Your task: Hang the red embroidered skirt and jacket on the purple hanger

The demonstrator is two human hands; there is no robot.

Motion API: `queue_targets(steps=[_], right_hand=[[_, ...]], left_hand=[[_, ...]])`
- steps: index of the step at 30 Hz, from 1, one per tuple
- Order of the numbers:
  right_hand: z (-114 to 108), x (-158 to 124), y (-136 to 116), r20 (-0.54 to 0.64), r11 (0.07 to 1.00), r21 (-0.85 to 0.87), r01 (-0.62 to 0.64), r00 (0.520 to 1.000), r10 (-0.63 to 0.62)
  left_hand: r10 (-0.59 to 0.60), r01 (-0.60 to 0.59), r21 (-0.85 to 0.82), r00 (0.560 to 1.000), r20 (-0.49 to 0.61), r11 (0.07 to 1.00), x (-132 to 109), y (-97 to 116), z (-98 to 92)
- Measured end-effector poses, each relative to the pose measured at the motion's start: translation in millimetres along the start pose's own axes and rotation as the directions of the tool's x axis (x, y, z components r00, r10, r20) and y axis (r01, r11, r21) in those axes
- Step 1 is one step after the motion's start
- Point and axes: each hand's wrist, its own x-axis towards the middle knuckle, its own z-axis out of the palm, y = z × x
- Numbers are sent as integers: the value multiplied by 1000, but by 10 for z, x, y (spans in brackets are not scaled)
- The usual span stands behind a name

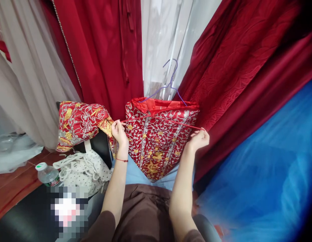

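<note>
A red embroidered garment [158, 144] with gold and silver patterns lies across my lap, its red lining showing at the top opening. A thin purple hanger [170, 84] sticks up out of that opening. My left hand [118, 131] pinches one end of a thin red cord [176, 121] at the garment's left side. On the other side, my right hand [201, 137] pinches the cord's other end. Between the hands the two cord lengths run taut to the middle of the garment's upper edge.
Another red embroidered piece [80, 122] rests over a black chair at left. Below it are a polka-dot cloth bag [86, 169] and a clear bottle [48, 173]. Red fabric [100, 43] hangs ahead, and blue tulle [267, 161] spreads at right.
</note>
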Motion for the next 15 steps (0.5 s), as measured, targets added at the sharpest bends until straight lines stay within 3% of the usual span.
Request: queue_targets(steps=[3, 5, 7, 9, 10, 12, 15], right_hand=[[-10, 70, -6, -40, 1000, -13, 8, 999, -8], [-24, 61, -28, 25, 999, -47, 12, 1000, -11], [-25, 9, -60, 231, 986, -167, 14, 973, 25], [9, -74, -102, 485, 943, -327, 60, 867, 113], [46, -124, -127, 574, 917, -383, 108, 806, 145], [168, -245, -187, 665, 878, -421, 228, 736, 128], [456, -506, -276, 716, 858, -343, 383, 698, -25]], left_hand=[[25, -25, 7, 993, -119, 1000, 18, -23, 20], [44, -39, 42, 990, -135, 998, 7, -49, 20], [55, -52, 147, 998, -15, 988, -13, -85, 0], [-4, -67, 331, 978, 210, 941, -21, -121, -30], [-63, -86, 433, 946, 319, 897, -15, -134, -40], [-164, -152, 585, 877, 452, 797, 27, -145, -24], [-116, -285, 610, 838, 533, 739, 141, -128, 139]])
